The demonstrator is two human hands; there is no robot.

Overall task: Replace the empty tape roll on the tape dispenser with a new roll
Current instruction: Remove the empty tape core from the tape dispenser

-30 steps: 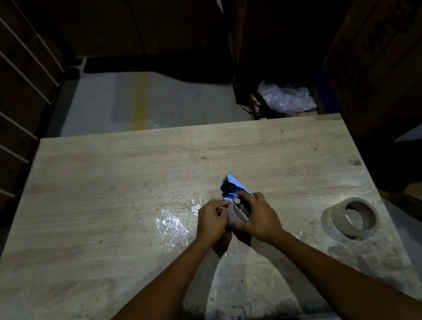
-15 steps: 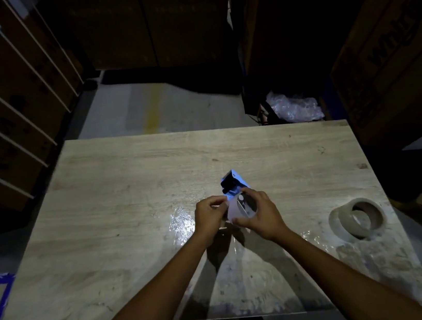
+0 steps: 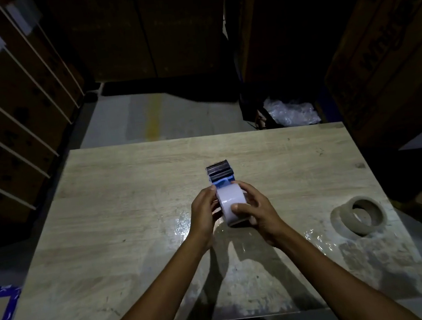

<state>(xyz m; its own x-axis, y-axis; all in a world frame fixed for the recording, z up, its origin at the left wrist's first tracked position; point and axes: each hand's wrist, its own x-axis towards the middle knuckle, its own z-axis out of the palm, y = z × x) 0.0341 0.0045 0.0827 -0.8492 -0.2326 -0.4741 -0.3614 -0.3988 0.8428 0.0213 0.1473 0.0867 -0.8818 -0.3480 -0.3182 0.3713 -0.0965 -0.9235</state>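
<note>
Above the middle of the wooden table (image 3: pixel 130 211) I hold a blue tape dispenser (image 3: pixel 221 173), its dark toothed blade pointing away from me. A pale roll of tape (image 3: pixel 230 200) sits at the dispenser's near end. My left hand (image 3: pixel 203 211) grips the left side of roll and dispenser. My right hand (image 3: pixel 259 210) wraps the roll's right side, thumb pressed on its outer face. The dispenser's lower body is hidden by my hands. A brown cardboard tape core (image 3: pixel 362 215) lies on the table at the right, apart from both hands.
Crinkled clear film (image 3: pixel 183 224) lies stuck on the table near my left hand. Large cardboard boxes (image 3: pixel 393 58) stand to the right and strapped boxes (image 3: pixel 9 120) to the left. A clear plastic bag (image 3: pixel 293 114) lies on the floor beyond the table.
The dispenser has turned, so its blade now faces straight away and the roll's broad outer face points up at me. My right thumb now lies on the roll. The camera moved closer.
</note>
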